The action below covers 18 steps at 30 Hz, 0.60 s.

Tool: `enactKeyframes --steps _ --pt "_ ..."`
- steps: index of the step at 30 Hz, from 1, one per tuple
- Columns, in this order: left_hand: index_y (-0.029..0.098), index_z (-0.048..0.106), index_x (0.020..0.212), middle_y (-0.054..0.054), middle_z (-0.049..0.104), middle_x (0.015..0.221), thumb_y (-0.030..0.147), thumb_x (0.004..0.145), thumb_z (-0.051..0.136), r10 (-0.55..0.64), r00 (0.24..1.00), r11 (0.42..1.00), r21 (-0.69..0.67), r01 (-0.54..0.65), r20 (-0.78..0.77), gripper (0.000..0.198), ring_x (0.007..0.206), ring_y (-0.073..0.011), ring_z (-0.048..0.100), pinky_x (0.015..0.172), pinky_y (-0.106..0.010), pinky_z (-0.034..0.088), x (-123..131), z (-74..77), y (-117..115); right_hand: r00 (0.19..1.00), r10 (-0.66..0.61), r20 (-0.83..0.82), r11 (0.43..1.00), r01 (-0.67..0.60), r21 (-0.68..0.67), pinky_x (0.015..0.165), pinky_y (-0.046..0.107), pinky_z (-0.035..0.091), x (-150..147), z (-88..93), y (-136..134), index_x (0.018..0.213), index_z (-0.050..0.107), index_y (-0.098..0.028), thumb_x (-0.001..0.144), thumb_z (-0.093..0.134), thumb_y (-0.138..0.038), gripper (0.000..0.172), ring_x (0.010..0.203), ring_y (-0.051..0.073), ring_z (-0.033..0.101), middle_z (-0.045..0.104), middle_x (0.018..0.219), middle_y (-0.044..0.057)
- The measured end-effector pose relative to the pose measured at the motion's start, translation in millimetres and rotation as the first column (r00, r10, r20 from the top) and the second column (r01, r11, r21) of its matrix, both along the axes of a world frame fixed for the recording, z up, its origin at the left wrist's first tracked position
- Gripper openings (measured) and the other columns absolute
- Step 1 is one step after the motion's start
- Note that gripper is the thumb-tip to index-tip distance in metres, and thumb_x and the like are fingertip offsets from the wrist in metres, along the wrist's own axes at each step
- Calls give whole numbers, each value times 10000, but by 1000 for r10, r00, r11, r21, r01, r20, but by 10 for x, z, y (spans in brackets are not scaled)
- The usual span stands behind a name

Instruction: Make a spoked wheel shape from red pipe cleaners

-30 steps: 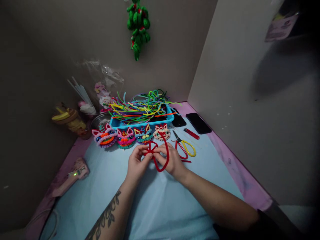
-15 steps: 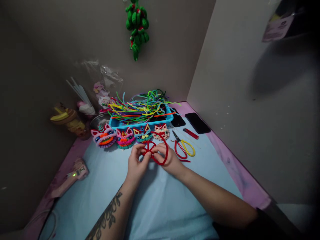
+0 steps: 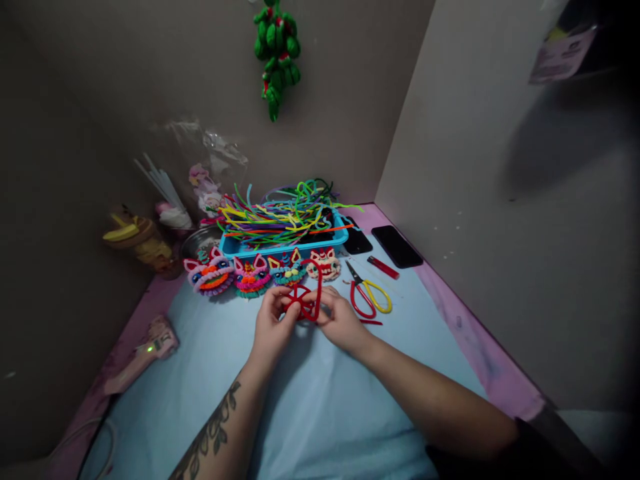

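Observation:
Between my hands is a red pipe-cleaner wheel, a ring with spokes meeting in the middle. My left hand pinches its left side, thumb over the spokes. A loose length of red pipe cleaner rises from the wheel's right side and bends over at the top. My right hand is closed on the red pipe cleaner at the right edge; some of its fingertips are hidden behind it. Just beyond my hands stand several small animal-head figures made of pipe cleaner, among them a teal one and a cream one.
Behind the figures, a blue tray holds many coloured pipe cleaners. To the right lie red-and-yellow-handled scissors, a red lighter and two phones, one a black phone. A pink glue gun lies at left.
The loose red length has been drawn in from a wide curve to a tighter, more upright bend close to the wheel. My right hand has turned slightly; my left keeps its pinch.

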<state>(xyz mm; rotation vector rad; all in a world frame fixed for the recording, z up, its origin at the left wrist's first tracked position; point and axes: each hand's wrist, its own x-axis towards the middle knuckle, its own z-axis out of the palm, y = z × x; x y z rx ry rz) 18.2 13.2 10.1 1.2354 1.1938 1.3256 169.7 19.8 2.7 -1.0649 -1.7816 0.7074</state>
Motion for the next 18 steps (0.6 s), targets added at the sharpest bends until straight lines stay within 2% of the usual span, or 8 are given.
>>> enactKeyframes --steps 3,8,13,18 --pt "193 513 952 39 530 691 284 734 655 -4 1000 1000 -4 4 -4 275 622 -102 531 618 -230 447 -3 14 -5 997 -35 -72 999 33 -28 826 355 452 20 24 -8 903 645 -206 781 512 -96 211 899 199 558 621 878 45" --pt "196 517 942 29 534 721 272 735 644 7 999 1000 21 -7 -34 254 654 -111 536 621 -234 456 9 13 -19 997 -21 -75 999 19 -30 815 343 444 5 72 -33 860 654 -208 787 515 -119 180 889 198 560 630 844 40" --pt "198 547 955 -11 578 817 231 754 621 20 987 991 131 2 -161 217 754 -137 563 735 -278 467 -4 -26 -30 993 -34 -117 992 19 -126 783 336 449 0 55 -13 807 654 -196 792 558 -218 99 847 201 581 647 826 45" --pt "209 559 965 -13 605 825 213 760 619 38 962 982 188 14 -270 214 763 -146 587 740 -280 468 -26 -62 -31 983 17 -184 982 -51 -183 758 319 458 19 -20 31 798 650 -182 782 585 -265 106 809 185 593 638 821 41"
